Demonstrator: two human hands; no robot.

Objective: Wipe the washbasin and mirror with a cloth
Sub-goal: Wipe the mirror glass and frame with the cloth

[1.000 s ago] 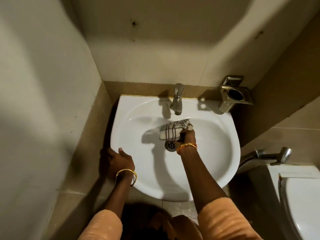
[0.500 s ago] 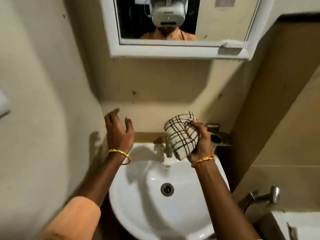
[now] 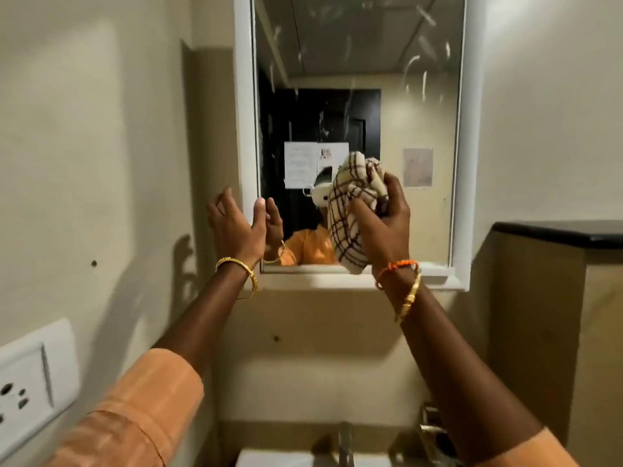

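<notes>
Now we see the right hand clutching the bunched checked cloth up against the lower part of the mirror, whose glass shows pale streaks near the top. The left hand is raised with fingers loose at the mirror's white frame, lower left corner, holding nothing. Just the washbasin rim peeks in below, tap above it.

**Colours and patterns at the mirror**

The cloth is cream, crossed by a dark brown check. The mirror has a white frame, and pale streaks mark its glass. Both sleeves are orange with faint stripes. A gold bangle circles the left wrist; an orange thread band and a second gold bangle circle the right. The walls are beige, the switch plate white, the ledge black, the washbasin white.
</notes>
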